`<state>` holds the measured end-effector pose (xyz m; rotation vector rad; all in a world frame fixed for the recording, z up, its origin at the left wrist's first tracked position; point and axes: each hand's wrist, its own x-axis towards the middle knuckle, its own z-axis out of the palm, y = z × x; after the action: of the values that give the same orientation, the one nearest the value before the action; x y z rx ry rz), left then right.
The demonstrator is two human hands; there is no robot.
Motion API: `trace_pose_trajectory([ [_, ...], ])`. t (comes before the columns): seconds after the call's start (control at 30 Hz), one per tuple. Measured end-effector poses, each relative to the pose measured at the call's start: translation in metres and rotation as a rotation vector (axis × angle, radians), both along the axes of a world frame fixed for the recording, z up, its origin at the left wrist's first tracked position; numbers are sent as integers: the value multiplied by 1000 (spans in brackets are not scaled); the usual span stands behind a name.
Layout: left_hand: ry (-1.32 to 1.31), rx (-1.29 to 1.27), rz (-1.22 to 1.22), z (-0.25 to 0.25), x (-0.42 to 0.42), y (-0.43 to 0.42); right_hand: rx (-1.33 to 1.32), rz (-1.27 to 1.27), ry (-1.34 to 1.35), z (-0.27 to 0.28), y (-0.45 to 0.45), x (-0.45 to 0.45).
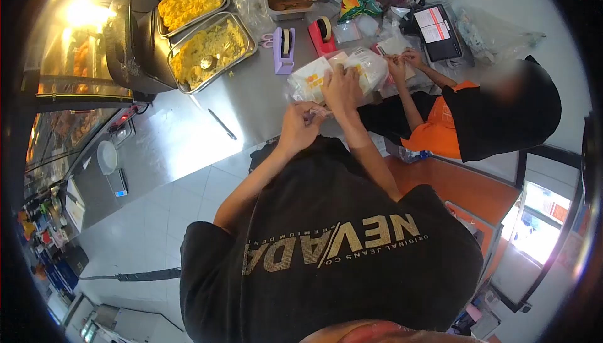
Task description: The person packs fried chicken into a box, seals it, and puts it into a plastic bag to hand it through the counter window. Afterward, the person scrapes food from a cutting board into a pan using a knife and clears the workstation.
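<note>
A clear plastic bag (375,70) of flat white packets with yellow-orange print lies at the counter's front edge. My left hand (300,128) is closed, pinching the gathered, crinkled end of the plastic. Over the white packets (312,79), my right hand (342,92) bends its fingers onto them and seems to grip them. Its fingertips are partly hidden by the plastic. Just beyond the bag stand a purple tape dispenser (284,54) and a red tape dispenser (323,36).
At my right a co-worker in a black cap (534,107) handles a white packet (392,46). Two metal trays of yellow food (188,7) (210,54) sit back left. A pen (222,124) lies on the steel counter (182,136). A card reader-like black box (438,32) is back right.
</note>
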<state>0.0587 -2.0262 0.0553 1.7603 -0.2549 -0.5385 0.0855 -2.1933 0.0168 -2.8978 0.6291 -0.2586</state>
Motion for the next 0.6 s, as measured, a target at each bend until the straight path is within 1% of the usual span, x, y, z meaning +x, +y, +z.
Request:
trace_pose_trajectory([
  [0.07,-220,-55,88,3,1,-1,-124,67,-269,63,-7,-9],
  [0.1,-327,-83,132,4,1,-2,-187,101,-400,87,-17,-12],
  [0.17,-274,-291,224,-11,8,-12,-408,127,-315,100,-56,-8],
  [0.2,-246,-394,265,-16,12,-16,-362,159,-197,105,-81,-5],
  [0.23,-29,-579,297,-10,17,-16,-313,188,-78,110,-106,-2],
  [0.3,404,-938,365,19,40,-13,99,308,290,120,-149,16],
  [0.33,392,-1002,300,30,45,-5,342,279,287,137,-146,16],
  [0.37,348,-896,267,48,46,-1,584,244,284,164,-142,14],
  [0.4,301,-791,234,70,48,4,824,206,274,177,-139,13],
  [0.43,249,-686,201,82,51,9,1000,220,244,170,-143,13],
  [0.47,309,-620,114,83,54,15,1174,237,210,154,-150,15],
  [0.5,305,-582,92,83,54,18,1347,256,179,140,-155,15],
  [0.57,296,-501,58,83,56,25,1669,61,35,112,-152,1],
  [0.6,330,-514,21,86,56,27,1825,-49,-38,106,-147,-7],
])
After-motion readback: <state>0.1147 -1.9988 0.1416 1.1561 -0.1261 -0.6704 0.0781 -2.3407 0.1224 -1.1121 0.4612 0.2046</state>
